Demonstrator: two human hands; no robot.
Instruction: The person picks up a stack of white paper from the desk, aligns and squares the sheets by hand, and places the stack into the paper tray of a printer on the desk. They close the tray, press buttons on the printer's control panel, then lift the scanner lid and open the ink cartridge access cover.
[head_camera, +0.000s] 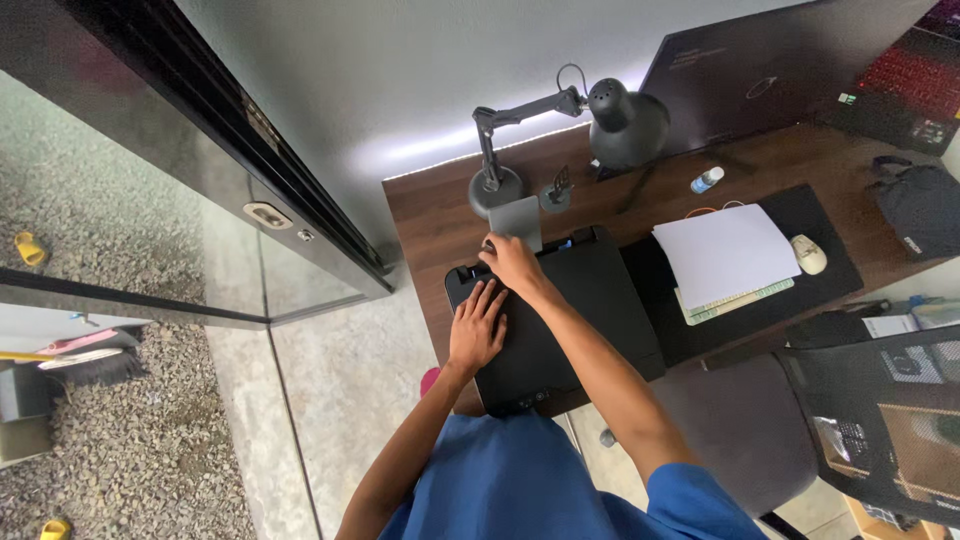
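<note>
- A sliding glass door (250, 215) with a dark frame stood at the far left, with gravel ground behind it and a small yellow item (30, 248) lying on the gravel.
- The left hand (477, 330) lay flat on the lid of the black printer (560, 320), fingers spread apart and gripping nothing.
- The printer sat at the left end of the dark wooden worktop (430, 215), its near edge overhanging toward the person.
- The right hand (512, 262) rested at the printer's back edge, its grip closed around the base of the grey paper support (516, 220), which stood upright there.
- Just behind the printer stood a dark desk lamp (560, 130), its round base near the paper support and its shade leaning right.
- A small dark stand (557, 190) sat beside the lamp base.
- A black mat (820, 250) lay right of the printer, carrying a stack of white paper (725, 255) over a green-edged pad.
- A small bottle with a blue cap (706, 180) lay behind the paper.
- A pale mouse (808, 253) sat on the mat, just right of the paper.
- An open laptop (800, 60) with a red-lit keyboard stood at the back right.
- A dark bag (920, 205) lay at the far right end.
- A mesh-backed chair (870, 410) stood below the worktop's right part.
</note>
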